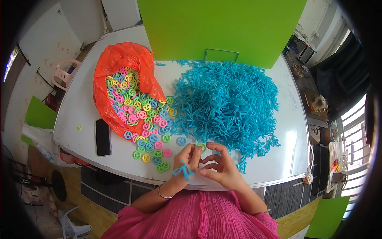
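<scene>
My left hand [186, 159] pinches a small green plastic wheel [201, 147] between thumb and forefinger, above the near edge of the table. A blue branched plastic piece [183, 171] shows against the same hand, near the wrist; whether the curled fingers grip it I cannot tell. Close by on the right, my right hand [223, 167] has its fingers bent and apart, with the forefinger tip beside the wheel. A bit of blue shows at its forefinger. Left of my hands lie loose pink, green, yellow and blue wheels [158, 145], spilling from an orange-red plastic bag [128, 53].
A large heap of blue plastic pieces [229, 103] covers the white table's [288, 147] middle right. A black phone [103, 137] lies at the left. Behind the heap stands a green board [223, 28] with a metal wire stand [221, 50] at its foot.
</scene>
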